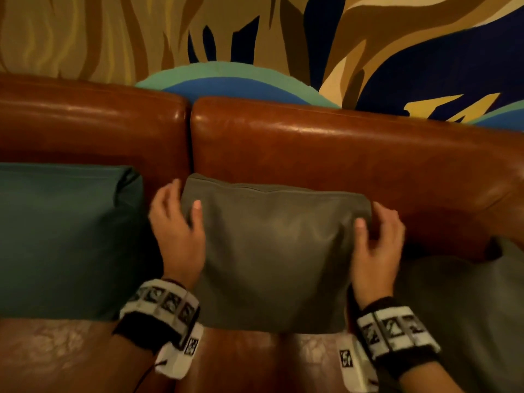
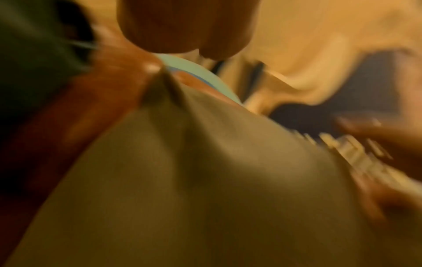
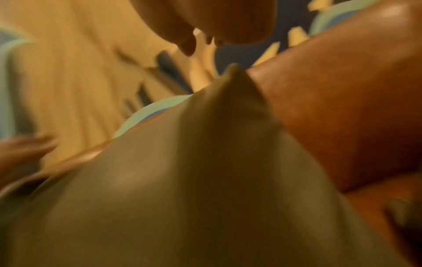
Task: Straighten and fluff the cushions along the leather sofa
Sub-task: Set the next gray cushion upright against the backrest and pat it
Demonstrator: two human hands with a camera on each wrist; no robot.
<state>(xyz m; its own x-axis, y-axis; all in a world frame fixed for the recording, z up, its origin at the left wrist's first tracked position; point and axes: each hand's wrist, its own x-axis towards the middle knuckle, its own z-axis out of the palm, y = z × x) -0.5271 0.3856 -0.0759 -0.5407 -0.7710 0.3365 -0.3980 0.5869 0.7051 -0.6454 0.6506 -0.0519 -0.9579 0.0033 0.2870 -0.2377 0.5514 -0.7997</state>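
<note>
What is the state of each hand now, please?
Left hand: grips the upper left corner of the olive cushion.
Right hand: grips its upper right corner.

Narrow gap between teal cushion and olive cushion (left hand fills it).

The head camera looks forward and down from above the seat at the brown leather sofa, the painted wall mural behind it, and a grey-olive leather cushion standing centre. The left wrist camera sits very close beside that cushion's left edge, facing up along it toward the mural. The right wrist camera mirrors this from the right edge. Both wrist views are blurred. All three share the cushion, the sofa back and the mural.
</note>
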